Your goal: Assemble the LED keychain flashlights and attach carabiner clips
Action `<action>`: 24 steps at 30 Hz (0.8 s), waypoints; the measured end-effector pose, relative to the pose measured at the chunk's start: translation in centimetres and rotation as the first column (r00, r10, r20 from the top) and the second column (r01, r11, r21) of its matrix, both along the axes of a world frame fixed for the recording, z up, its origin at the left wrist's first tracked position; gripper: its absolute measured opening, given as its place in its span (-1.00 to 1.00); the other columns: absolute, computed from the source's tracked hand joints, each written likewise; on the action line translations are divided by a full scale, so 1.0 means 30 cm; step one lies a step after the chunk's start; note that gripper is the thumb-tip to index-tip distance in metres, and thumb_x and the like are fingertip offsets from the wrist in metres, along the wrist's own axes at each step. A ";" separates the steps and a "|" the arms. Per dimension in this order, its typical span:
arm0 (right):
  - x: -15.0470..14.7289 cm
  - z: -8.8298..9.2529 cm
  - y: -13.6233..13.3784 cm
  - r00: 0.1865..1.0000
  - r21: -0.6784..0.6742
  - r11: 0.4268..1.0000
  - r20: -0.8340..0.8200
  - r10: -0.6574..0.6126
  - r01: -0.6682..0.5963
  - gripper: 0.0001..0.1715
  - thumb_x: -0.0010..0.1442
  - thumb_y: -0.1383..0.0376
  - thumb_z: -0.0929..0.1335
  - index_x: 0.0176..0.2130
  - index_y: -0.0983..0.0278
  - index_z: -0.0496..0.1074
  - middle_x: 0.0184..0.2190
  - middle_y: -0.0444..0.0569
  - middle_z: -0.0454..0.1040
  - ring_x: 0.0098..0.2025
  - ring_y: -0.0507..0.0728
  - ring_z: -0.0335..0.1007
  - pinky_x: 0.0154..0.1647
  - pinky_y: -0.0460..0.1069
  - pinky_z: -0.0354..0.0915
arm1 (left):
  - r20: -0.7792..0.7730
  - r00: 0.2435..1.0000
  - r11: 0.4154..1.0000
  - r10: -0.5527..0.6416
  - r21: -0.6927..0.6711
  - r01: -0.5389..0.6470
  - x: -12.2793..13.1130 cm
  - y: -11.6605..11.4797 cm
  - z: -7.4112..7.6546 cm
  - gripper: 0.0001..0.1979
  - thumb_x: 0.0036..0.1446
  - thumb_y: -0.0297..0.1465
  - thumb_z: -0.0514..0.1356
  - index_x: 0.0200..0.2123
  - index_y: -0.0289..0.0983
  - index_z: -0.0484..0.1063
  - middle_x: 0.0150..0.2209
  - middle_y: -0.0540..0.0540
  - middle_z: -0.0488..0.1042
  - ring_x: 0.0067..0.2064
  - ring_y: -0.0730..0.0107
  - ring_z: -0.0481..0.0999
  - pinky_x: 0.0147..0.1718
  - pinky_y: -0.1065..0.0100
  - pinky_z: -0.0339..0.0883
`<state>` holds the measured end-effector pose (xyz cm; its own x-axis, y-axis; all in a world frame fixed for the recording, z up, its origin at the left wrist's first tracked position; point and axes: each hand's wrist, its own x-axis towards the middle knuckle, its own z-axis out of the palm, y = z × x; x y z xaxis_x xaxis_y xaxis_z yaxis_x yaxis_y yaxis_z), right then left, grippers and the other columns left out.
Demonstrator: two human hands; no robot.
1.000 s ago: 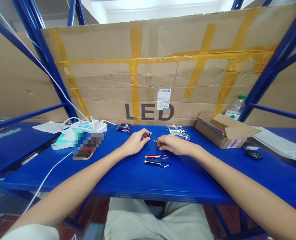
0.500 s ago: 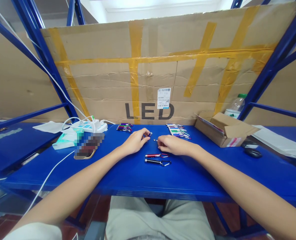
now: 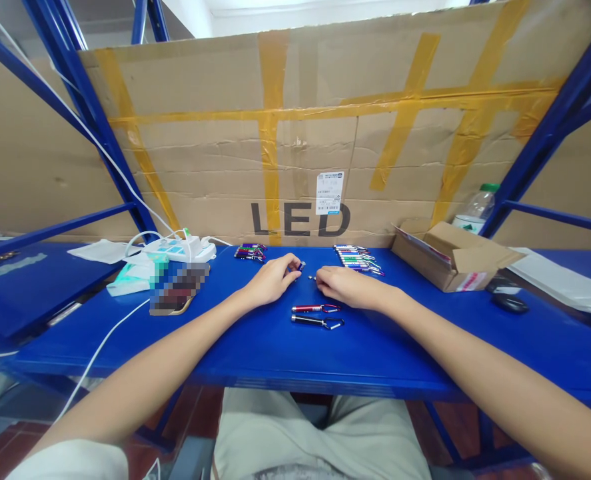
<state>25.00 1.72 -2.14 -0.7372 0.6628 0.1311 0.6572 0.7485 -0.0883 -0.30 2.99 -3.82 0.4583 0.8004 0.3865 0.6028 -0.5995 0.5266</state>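
Observation:
My left hand (image 3: pixel 274 280) is closed on a small blue flashlight (image 3: pixel 301 267), of which only a short end with a silvery tip shows beyond the fingers. To its right, my right hand (image 3: pixel 339 285) rests with curled fingers on the table. A tiny silvery piece (image 3: pixel 310 277) lies by its fingertips; whether they pinch anything is hidden. Nearer me are a red carabiner flashlight (image 3: pixel 316 309) and a black carabiner flashlight (image 3: pixel 317 322), side by side. Beyond the hands, similar coloured flashlights form a left group (image 3: pixel 250 252) and a right group (image 3: pixel 358 259).
An open cardboard box (image 3: pixel 455 257), a black computer mouse (image 3: pixel 510 303) and a bottle (image 3: pixel 478 210) stand right. A phone (image 3: pixel 180 290), a tissue pack (image 3: pixel 138 275) and a white power strip (image 3: pixel 180 250) lie left. A tall cardboard sheet (image 3: pixel 215 160) closes the back.
The view has shifted slightly. Both hands keep nearly the same places and grips, and the flashlights on the table stay where they were.

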 end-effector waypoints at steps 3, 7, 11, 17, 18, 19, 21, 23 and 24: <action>0.003 0.009 -0.003 1.000 -0.028 0.999 -0.017 0.015 -0.016 -0.81 0.54 0.34 0.27 -0.19 0.24 0.39 -0.16 0.09 0.55 -0.17 0.21 0.48 -0.08 0.05 0.34 | 0.001 1.000 1.000 -0.004 -0.009 0.004 -0.002 0.004 -0.001 -0.90 0.41 -0.34 0.23 -0.06 -0.18 0.45 -0.11 -0.08 0.63 -0.13 0.21 0.61 -0.10 0.25 0.44; 0.005 0.024 -0.009 0.998 -0.070 0.997 -0.050 0.025 -0.028 -0.80 0.55 0.34 0.25 -0.16 0.24 0.42 -0.15 0.08 0.52 -0.18 0.20 0.48 -0.09 0.04 0.34 | -0.006 1.000 1.000 0.011 -0.020 -0.011 -0.008 0.010 -0.002 -0.89 0.40 -0.34 0.24 -0.04 -0.18 0.46 -0.10 -0.08 0.64 -0.12 0.21 0.61 -0.10 0.25 0.43; 0.015 0.018 0.003 0.993 -0.085 0.994 -0.105 0.053 -0.062 -0.84 0.52 0.33 0.30 -0.14 0.24 0.46 -0.14 0.07 0.53 -0.16 0.20 0.49 -0.07 0.04 0.35 | -0.005 1.000 0.999 0.015 -0.032 -0.016 -0.017 0.016 -0.004 -0.89 0.40 -0.36 0.25 -0.03 -0.18 0.46 -0.07 -0.07 0.64 -0.09 0.21 0.61 -0.04 0.23 0.42; 0.027 -0.004 0.027 0.973 -0.118 0.986 -0.211 0.091 -0.118 -0.78 0.34 0.48 0.38 -0.05 0.25 0.50 -0.08 0.05 0.56 -0.10 0.19 0.52 -0.02 0.04 0.40 | -0.010 1.000 0.999 0.012 -0.042 -0.013 -0.026 0.026 -0.010 -0.89 0.40 -0.33 0.25 -0.05 -0.19 0.47 -0.07 -0.08 0.65 -0.05 0.18 0.63 -0.02 0.22 0.43; 0.026 -0.006 0.029 0.970 -0.122 0.985 -0.224 0.094 -0.124 -0.75 0.31 0.50 0.38 -0.05 0.25 0.50 -0.09 0.04 0.58 -0.10 0.19 0.52 -0.03 0.04 0.40 | -0.010 1.000 0.999 0.011 -0.043 -0.011 -0.027 0.027 -0.010 -0.88 0.40 -0.33 0.25 -0.05 -0.19 0.47 -0.07 -0.09 0.65 -0.05 0.18 0.63 -0.02 0.21 0.44; 0.026 -0.007 0.031 0.967 -0.122 0.984 -0.234 0.098 -0.129 -0.74 0.29 0.51 0.38 -0.06 0.24 0.50 -0.10 0.03 0.59 -0.10 0.19 0.52 -0.03 0.03 0.40 | -0.012 1.000 0.999 0.009 -0.045 -0.009 -0.029 0.029 -0.010 -0.88 0.40 -0.32 0.25 -0.04 -0.19 0.48 -0.07 -0.09 0.65 -0.06 0.18 0.64 -0.03 0.22 0.44; 0.025 -0.006 0.032 0.964 -0.120 0.983 -0.242 0.109 -0.142 -0.74 0.28 0.52 0.38 -0.09 0.24 0.50 -0.12 0.02 0.61 -0.11 0.19 0.53 -0.04 0.03 0.40 | -0.016 1.000 0.999 0.003 -0.047 -0.004 -0.032 0.032 -0.009 -0.87 0.40 -0.31 0.25 -0.04 -0.19 0.48 -0.08 -0.08 0.66 -0.07 0.19 0.65 -0.06 0.22 0.46; 0.026 -0.003 0.032 0.963 -0.114 0.982 -0.241 0.118 -0.149 -0.76 0.28 0.52 0.38 -0.11 0.24 0.50 -0.12 0.02 0.61 -0.12 0.19 0.53 -0.04 0.03 0.40 | -0.020 1.000 0.999 -0.004 -0.041 0.003 -0.035 0.036 -0.009 -0.85 0.40 -0.29 0.25 -0.04 -0.19 0.49 -0.08 -0.09 0.66 -0.08 0.19 0.65 -0.07 0.22 0.47; 0.028 0.000 0.032 0.964 -0.113 0.982 -0.239 0.118 -0.149 -0.76 0.28 0.52 0.38 -0.10 0.24 0.50 -0.13 0.02 0.62 -0.13 0.19 0.53 -0.05 0.03 0.40 | -0.022 1.000 0.999 -0.006 -0.036 0.005 -0.036 0.037 -0.010 -0.85 0.40 -0.28 0.25 -0.04 -0.19 0.49 -0.07 -0.09 0.67 -0.07 0.18 0.65 -0.07 0.22 0.47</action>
